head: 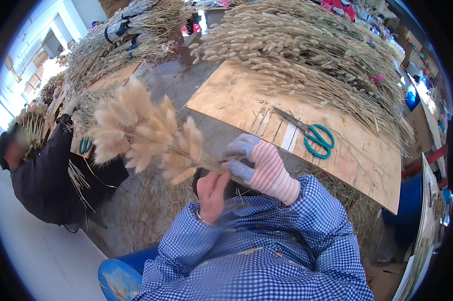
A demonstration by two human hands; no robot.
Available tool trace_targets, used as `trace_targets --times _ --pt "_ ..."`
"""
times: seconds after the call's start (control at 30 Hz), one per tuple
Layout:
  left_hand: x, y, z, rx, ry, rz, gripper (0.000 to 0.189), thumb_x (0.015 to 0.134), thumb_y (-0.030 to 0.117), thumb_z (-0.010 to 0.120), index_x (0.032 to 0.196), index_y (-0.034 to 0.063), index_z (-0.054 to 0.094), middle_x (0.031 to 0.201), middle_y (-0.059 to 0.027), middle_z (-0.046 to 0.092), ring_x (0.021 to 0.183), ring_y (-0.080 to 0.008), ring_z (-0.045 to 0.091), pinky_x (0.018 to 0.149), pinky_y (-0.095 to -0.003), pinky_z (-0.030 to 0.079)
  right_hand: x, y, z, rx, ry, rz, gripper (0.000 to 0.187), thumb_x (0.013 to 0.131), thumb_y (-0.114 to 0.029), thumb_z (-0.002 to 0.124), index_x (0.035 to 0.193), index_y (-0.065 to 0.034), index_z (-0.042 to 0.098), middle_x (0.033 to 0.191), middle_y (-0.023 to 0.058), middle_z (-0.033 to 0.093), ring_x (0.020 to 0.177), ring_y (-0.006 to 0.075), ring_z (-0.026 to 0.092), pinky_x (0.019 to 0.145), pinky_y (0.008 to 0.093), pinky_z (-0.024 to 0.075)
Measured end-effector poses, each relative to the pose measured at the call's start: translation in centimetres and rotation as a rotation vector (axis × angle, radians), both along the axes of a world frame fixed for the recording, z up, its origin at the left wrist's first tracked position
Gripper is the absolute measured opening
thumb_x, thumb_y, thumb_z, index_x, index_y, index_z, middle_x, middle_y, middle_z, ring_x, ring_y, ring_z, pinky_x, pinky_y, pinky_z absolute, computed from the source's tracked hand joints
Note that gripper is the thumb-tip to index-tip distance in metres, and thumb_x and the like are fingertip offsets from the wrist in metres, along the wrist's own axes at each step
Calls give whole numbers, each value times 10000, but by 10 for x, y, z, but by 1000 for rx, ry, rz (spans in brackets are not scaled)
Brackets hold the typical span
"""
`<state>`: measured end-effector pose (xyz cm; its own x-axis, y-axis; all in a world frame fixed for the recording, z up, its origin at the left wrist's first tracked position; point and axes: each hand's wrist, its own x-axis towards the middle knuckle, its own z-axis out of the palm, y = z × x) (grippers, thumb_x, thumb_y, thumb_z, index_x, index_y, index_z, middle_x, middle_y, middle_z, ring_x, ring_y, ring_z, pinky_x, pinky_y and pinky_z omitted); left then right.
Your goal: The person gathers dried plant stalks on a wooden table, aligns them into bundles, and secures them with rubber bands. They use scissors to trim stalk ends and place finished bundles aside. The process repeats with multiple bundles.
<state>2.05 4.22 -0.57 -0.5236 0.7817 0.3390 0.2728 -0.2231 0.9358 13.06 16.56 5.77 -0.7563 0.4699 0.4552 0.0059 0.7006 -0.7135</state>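
Observation:
A bunch of dried, fluffy bunny-tail grass (pixel 147 128) points up and to the left in front of me. My bare left hand (pixel 212 192) pinches its stems from below, thumb and fingertip together. Beside it my right hand (pixel 266 165), in a striped glove with grey-blue fingertips, curls round the same stems, its fingers partly spread. Whether the gloved fingers grip firmly cannot be told. Scissors with teal handles (pixel 318 141) lie partly open on the wooden board (pixel 362 165), to the right of the gloved hand.
A large heap of dried grass (pixel 309 49) covers the board's far side. Tied bundles (pixel 117 34) lie at the upper left. A co-worker in dark clothes (pixel 57 177) sits at the left, near other teal-handled scissors (pixel 85 145). Blue drums (pixel 409 203) and cardboard (pixel 418 131) stand at the right.

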Motion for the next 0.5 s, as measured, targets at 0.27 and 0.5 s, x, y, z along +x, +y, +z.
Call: trace_targets --times 0.27,0.5 --pt "-4 -3 -4 71 72 -12 190 909 48 583 1057 -61 629 872 -133 693 737 -163 626 695 -273 465 -23 -3 -1 -47 78 134 171 802 -144 664 942 -49 689 847 105 643 825 280 637 715 358 511" --pt "-3 -4 -5 70 31 38 176 908 74 600 1020 -58 631 824 -114 677 698 -155 603 655 -265 448 -22 -11 -7 -113 141 73 145 791 -119 668 906 -33 687 827 100 646 782 285 636 691 351 511"
